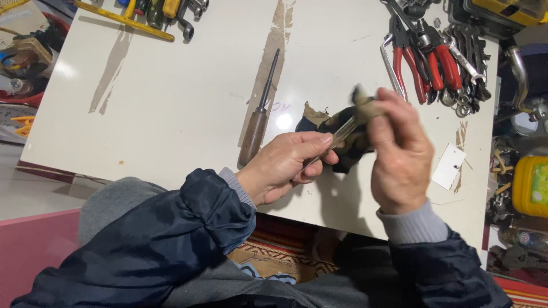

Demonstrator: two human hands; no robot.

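Observation:
My left hand (288,162) grips the lower end of a thin, shiny metal tool (341,134), a rod or blade whose tip is hidden. My right hand (399,151) is closed around a dark, dirty rag (319,124) that is wrapped over the tool's upper part, just above the white table (171,97). Both hands are close together at the table's near edge. A screwdriver with a brown wooden handle (258,117) lies on the table just left of my left hand.
Red-handled pliers (406,63) and several wrenches (471,63) lie at the far right corner. More tools and a yellow bar (123,20) lie at the far left. A white card (448,165) sits beside my right hand. A yellow container (531,185) stands off the right edge.

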